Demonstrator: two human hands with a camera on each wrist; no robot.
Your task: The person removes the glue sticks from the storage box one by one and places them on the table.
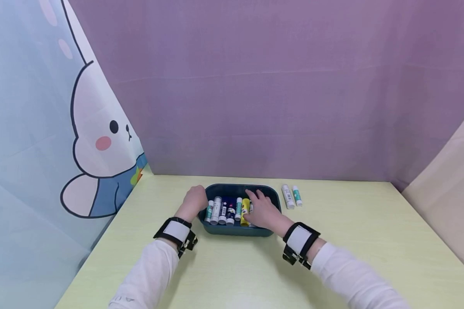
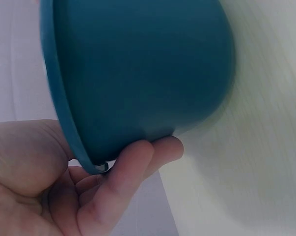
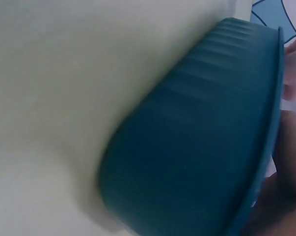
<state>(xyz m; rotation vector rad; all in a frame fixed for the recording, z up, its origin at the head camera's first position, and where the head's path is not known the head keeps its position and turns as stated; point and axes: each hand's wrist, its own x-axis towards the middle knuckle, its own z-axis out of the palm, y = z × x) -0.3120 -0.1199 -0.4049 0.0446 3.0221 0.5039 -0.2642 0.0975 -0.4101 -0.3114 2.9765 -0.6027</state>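
Observation:
A dark teal plastic basket (image 1: pixel 237 231) stands on the table with several glue sticks lying side by side in it, among them a yellow one (image 1: pixel 245 211), a white one (image 1: pixel 215 210) and a dark blue one (image 1: pixel 230 215). My left hand (image 1: pixel 195 199) grips the basket's left end; in the left wrist view its fingers (image 2: pixel 130 164) curl under the rim against the outer wall. Over the basket's right part is my right hand (image 1: pixel 266 211), fingers spread and thumb beside the yellow glue stick. It hides part of the contents beneath.
Two more glue sticks, a larger white one (image 1: pixel 288 196) and a smaller white and green one (image 1: pixel 297 195), lie on the table (image 1: pixel 344 240) right of the basket. A purple cloth (image 1: pixel 263 94) hangs behind the table; a rabbit-print cloth (image 1: pixel 35 150) hangs at left.

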